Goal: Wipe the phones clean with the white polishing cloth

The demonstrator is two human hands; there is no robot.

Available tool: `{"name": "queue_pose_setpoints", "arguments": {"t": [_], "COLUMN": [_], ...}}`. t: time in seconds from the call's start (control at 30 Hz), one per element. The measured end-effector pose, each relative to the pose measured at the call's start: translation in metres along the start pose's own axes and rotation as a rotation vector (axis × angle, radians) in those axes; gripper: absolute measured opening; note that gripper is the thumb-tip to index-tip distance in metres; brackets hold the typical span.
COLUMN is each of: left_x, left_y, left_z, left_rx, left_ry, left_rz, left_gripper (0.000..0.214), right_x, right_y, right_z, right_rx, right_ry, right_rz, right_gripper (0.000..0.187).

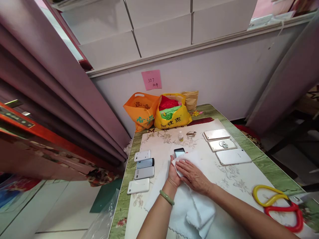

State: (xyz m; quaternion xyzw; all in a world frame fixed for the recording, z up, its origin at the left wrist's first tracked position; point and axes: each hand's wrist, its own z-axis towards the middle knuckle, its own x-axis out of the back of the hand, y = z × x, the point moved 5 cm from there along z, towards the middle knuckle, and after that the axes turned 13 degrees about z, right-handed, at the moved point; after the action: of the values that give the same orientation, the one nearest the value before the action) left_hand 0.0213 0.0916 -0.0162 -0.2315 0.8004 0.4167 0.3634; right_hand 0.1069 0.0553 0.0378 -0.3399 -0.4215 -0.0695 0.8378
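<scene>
Much of phone (179, 152) under white cloth (196, 205), left hand (173, 176)

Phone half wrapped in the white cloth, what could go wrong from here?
The phone is gripped by the left hand only through the white cloth, so it might slip as the right hand presses. The small bottle stands just beyond it; a swing of the cloth could tip it.
</scene>
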Motion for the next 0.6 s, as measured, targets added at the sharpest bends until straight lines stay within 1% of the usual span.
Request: {"name": "queue_pose_setpoints", "arguments": {"t": [0.07,0.1,0.2,0.3,0.37,0.47,0.6], "left_x": [0.005,0.006,0.002,-0.003,-0.004,-0.004,0.0], "left_y": [0.0,0.0,0.001,0.003,0.004,0.004,0.005], "left_z": [0.002,0.003,0.003,0.003,0.002,0.0,-0.002], "left_rx": [-0.02,-0.031,-0.084,-0.116,-0.102,-0.069,-0.087], "left_ry": [0.042,0.045,0.013,-0.006,-0.007,0.004,0.036], "left_rz": [-0.04,-0.047,-0.013,0.026,0.029,0.03,0.065], "left_gripper": [0.051,0.05,0.053,0.058,0.059,0.061,0.064], "right_x": [-0.005,-0.006,-0.01,-0.011,-0.011,-0.013,-0.02], "right_y": [0.01,0.015,0.028,0.036,0.036,0.03,0.007], "right_z": [0.014,0.021,0.036,0.039,0.034,0.018,-0.008], "right_rx": [-0.055,-0.099,-0.269,-0.43,-0.489,-0.483,-0.382], "right_ry": [-0.024,-0.025,-0.028,-0.033,-0.02,0.009,0.035], "right_rz": [-0.02,-0.04,-0.112,-0.171,-0.207,-0.266,-0.331], "right_gripper": [0.054,0.055,0.057,0.06,0.061,0.061,0.069]}}
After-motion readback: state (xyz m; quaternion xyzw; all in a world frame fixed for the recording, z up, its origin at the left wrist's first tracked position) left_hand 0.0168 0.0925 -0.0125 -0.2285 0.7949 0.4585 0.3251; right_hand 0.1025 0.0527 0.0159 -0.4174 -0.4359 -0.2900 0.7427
